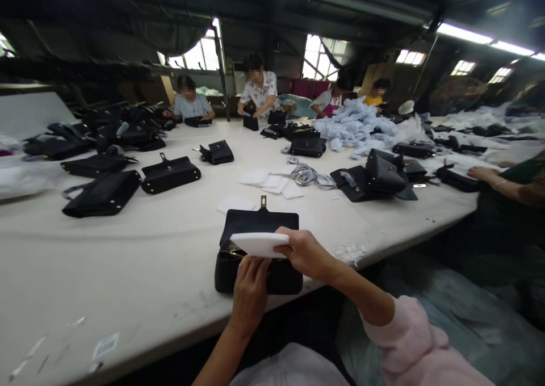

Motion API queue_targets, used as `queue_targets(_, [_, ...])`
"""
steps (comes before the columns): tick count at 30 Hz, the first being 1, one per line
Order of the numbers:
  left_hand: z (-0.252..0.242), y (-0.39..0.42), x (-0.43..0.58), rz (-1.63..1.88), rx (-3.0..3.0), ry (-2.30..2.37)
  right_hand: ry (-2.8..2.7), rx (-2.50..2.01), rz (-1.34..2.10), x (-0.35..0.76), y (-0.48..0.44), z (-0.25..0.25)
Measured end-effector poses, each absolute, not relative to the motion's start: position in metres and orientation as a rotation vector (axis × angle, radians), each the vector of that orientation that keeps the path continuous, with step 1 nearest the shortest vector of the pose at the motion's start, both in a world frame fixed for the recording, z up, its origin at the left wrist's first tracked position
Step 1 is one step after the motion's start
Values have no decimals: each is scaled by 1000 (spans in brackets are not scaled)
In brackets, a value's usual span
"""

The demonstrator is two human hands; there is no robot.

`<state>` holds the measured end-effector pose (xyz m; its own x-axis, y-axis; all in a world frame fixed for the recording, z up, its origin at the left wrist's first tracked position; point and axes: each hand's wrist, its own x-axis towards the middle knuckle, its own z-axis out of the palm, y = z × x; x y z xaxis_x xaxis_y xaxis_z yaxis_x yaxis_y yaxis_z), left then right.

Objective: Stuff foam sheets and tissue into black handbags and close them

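A black handbag (283,278) stands at the table's near edge, its flap (259,220) folded back with a metal clasp piece upright on top. Part of a gold zipper shows at the bag's opening. My right hand (307,254) pinches a white foam sheet (258,243) by its right end and holds it over the opening. My left hand (251,286) is closed on the bag's front upper edge, its fingertips close under the sheet. The inside of the bag is mostly hidden by the sheet and my fingers.
Several white foam sheets (272,183) lie beyond the bag, beside coiled grey straps (309,174). More black handbags (171,175) stand left and right (385,173). A pale blue heap (355,122) lies farther back. Co-workers (259,93) sit or stand across the table; another's hand (485,174) is at right.
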<state>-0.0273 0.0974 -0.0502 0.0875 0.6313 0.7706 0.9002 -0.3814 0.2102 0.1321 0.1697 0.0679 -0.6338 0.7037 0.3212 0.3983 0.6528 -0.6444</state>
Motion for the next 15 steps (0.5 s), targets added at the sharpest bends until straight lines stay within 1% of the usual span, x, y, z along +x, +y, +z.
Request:
queue_targets(4, [-49,94,-30,-1198,-2004,-1496,-2409,-994,453,125,171,81])
queue_targets(6, [-49,91,-30,-1216,-1991,-1498,-2503,-922,444,116,170,79])
queue_targets(9, [-49,87,-29,-1220,-1985,-1520,-2602,-770,566,99,169,63])
queue_targets(12, [-49,83,-29,-1217,-1967,-1542,-2510,-783,722,89,176,42])
queue_targets(15, [-48,81,-32,-1223,-1957,-1563,-2427,-768,954,88,187,32])
